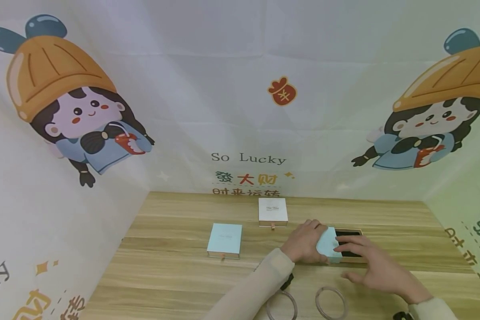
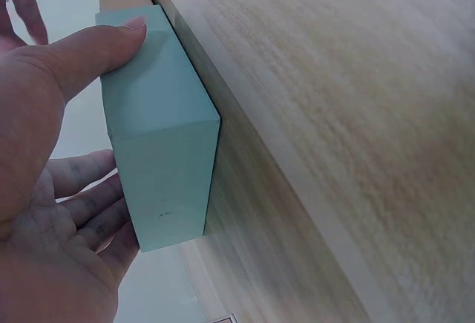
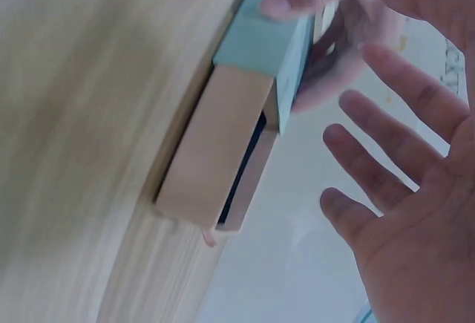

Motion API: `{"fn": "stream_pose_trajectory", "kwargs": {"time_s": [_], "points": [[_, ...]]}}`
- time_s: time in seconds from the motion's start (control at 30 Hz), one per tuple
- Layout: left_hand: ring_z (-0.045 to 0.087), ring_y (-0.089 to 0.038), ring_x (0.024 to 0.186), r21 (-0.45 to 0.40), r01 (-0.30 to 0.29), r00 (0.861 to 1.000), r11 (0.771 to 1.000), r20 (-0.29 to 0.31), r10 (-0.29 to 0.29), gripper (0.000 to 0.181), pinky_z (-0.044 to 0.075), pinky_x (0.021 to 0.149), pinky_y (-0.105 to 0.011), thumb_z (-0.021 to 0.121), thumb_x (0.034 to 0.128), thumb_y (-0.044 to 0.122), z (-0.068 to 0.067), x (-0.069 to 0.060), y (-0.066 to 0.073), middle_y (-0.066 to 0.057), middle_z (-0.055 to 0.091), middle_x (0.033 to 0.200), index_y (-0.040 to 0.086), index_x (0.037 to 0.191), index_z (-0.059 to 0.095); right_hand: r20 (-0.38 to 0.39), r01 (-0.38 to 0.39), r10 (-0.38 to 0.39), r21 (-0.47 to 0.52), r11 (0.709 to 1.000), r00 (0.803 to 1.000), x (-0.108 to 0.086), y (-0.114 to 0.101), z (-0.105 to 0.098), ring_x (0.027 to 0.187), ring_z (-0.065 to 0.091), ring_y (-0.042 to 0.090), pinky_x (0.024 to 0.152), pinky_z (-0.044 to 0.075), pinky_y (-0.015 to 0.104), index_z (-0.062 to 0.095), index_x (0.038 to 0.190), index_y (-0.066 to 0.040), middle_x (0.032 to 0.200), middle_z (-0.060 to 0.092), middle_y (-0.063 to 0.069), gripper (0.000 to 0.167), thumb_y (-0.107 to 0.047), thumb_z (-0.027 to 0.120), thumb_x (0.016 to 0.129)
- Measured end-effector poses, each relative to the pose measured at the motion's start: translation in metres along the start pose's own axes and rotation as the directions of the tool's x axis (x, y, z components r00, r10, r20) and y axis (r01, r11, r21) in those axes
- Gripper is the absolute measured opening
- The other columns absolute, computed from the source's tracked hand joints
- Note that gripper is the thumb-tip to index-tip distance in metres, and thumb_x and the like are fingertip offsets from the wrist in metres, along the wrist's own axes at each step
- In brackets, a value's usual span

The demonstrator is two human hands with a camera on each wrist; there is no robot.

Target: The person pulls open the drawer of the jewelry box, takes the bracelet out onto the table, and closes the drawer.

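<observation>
A pale turquoise drawer box [image 1: 328, 245] lies on the table with its tan drawer [image 3: 213, 145] slid partly out to the right, showing a dark lining. My left hand [image 1: 304, 242] grips the outer sleeve at its left end, the thumb along the near side and the fingers at the far side. Over the drawer hovers my right hand [image 1: 376, 267], fingers spread and extended; in the right wrist view they stand apart from the box. Two round bangles, one on the left [image 1: 268, 306] and one on the right [image 1: 330, 288], lie near the front edge of the view.
A second turquoise box [image 1: 225, 239], closed, sits left of the hands. Behind it to the right stands a closed white box [image 1: 273, 210]. Printed cloth [image 1: 208, 89] walls the wooden table [image 1: 164, 249] at the back and both sides.
</observation>
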State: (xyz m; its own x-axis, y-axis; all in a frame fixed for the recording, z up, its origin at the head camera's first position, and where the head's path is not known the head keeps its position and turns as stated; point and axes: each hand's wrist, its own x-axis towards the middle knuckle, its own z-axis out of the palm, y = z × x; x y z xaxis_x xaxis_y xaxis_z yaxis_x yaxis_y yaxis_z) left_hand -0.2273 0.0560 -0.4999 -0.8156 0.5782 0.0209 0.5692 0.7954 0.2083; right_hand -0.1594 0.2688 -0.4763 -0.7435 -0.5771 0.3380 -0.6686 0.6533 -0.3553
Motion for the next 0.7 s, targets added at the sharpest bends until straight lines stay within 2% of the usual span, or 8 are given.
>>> {"fn": "stream_pose_trajectory", "kwargs": {"time_s": [0.1, 0.17, 0.23, 0.33, 0.4, 0.5, 0.6, 0.7], "points": [[0.051, -0.006, 0.120, -0.005, 0.007, 1.000, 1.000, 0.006, -0.007, 0.085, 0.045, 0.101, -0.017, 0.085, 0.0780, 0.054, 0.001, 0.000, 0.000, 0.008, 0.056, 0.140, 0.020, 0.149, 0.052, -0.024, -0.032, 0.032, 0.006, 0.999, 0.999, 0.004, 0.006, -0.004, 0.125, 0.059, 0.030, 0.089, 0.058, 0.038, 0.068, 0.129, -0.021, 0.143, 0.059, 0.010, 0.060, -0.022, 0.093, 0.074], [0.051, -0.006, 0.121, -0.003, 0.011, 1.000, 1.000, 0.009, -0.011, 0.086, 0.044, 0.102, -0.017, 0.085, 0.0776, 0.054, 0.002, 0.001, 0.000, 0.008, 0.056, 0.140, 0.020, 0.149, 0.052, -0.033, -0.065, 0.067, 0.043, 0.997, 0.997, 0.007, 0.010, -0.007, 0.125, 0.058, 0.039, 0.090, 0.058, 0.048, 0.066, 0.132, -0.018, 0.144, 0.057, 0.015, 0.062, -0.021, 0.092, 0.075], [0.051, -0.005, 0.122, -0.003, 0.017, 1.000, 1.000, 0.013, -0.017, 0.087, 0.044, 0.103, -0.018, 0.085, 0.0773, 0.054, 0.001, 0.001, 0.000, 0.008, 0.056, 0.140, 0.021, 0.149, 0.051, -0.032, -0.116, 0.118, 0.068, 0.991, 0.992, 0.010, 0.013, -0.010, 0.127, 0.056, 0.047, 0.090, 0.055, 0.061, 0.064, 0.135, -0.015, 0.145, 0.056, 0.020, 0.064, -0.023, 0.090, 0.078], [0.051, -0.006, 0.124, -0.002, 0.023, 1.000, 1.000, 0.022, -0.023, 0.088, 0.044, 0.105, -0.018, 0.085, 0.0770, 0.054, 0.001, 0.000, 0.001, 0.008, 0.055, 0.141, 0.021, 0.150, 0.050, -0.008, -0.217, 0.219, 0.109, 0.970, 0.976, 0.013, 0.016, -0.015, 0.124, 0.057, 0.054, 0.090, 0.050, 0.072, 0.057, 0.142, -0.009, 0.147, 0.052, 0.027, 0.068, -0.027, 0.086, 0.083], [0.051, -0.006, 0.124, -0.005, 0.028, 0.999, 1.000, 0.026, -0.028, 0.088, 0.044, 0.105, -0.018, 0.085, 0.0769, 0.054, 0.000, 0.000, 0.001, 0.008, 0.055, 0.142, 0.021, 0.150, 0.050, 0.021, -0.284, 0.283, 0.124, 0.951, 0.959, 0.014, 0.020, -0.018, 0.123, 0.058, 0.054, 0.090, 0.049, 0.072, 0.050, 0.147, -0.006, 0.150, 0.048, 0.030, 0.072, -0.031, 0.082, 0.088], [0.051, -0.005, 0.122, -0.015, 0.030, 0.999, 0.999, 0.022, -0.029, 0.088, 0.044, 0.104, -0.018, 0.086, 0.0762, 0.054, 0.001, 0.001, 0.001, 0.009, 0.056, 0.141, 0.020, 0.150, 0.051, 0.072, -0.378, 0.371, 0.164, 0.911, 0.926, 0.015, 0.026, -0.021, 0.123, 0.059, 0.055, 0.089, 0.053, 0.067, 0.039, 0.155, -0.004, 0.154, 0.042, 0.032, 0.077, -0.035, 0.074, 0.095], [0.051, -0.005, 0.120, -0.021, 0.028, 0.999, 0.999, 0.016, -0.028, 0.088, 0.044, 0.103, -0.017, 0.086, 0.0761, 0.053, 0.001, 0.001, 0.001, 0.009, 0.056, 0.140, 0.021, 0.150, 0.051, 0.116, -0.469, 0.454, 0.202, 0.860, 0.883, 0.016, 0.034, -0.022, 0.126, 0.056, 0.056, 0.090, 0.056, 0.063, 0.029, 0.159, -0.002, 0.154, 0.039, 0.036, 0.080, -0.041, 0.066, 0.100], [0.051, -0.005, 0.120, -0.020, 0.021, 1.000, 1.000, 0.012, -0.020, 0.089, 0.043, 0.103, -0.017, 0.086, 0.0760, 0.053, 0.001, 0.000, 0.000, 0.009, 0.056, 0.139, 0.020, 0.150, 0.051, 0.142, -0.555, 0.537, 0.204, 0.806, 0.832, 0.017, 0.040, -0.023, 0.127, 0.056, 0.055, 0.092, 0.055, 0.062, 0.025, 0.160, 0.002, 0.151, 0.042, 0.039, 0.082, -0.047, 0.058, 0.103]]}}
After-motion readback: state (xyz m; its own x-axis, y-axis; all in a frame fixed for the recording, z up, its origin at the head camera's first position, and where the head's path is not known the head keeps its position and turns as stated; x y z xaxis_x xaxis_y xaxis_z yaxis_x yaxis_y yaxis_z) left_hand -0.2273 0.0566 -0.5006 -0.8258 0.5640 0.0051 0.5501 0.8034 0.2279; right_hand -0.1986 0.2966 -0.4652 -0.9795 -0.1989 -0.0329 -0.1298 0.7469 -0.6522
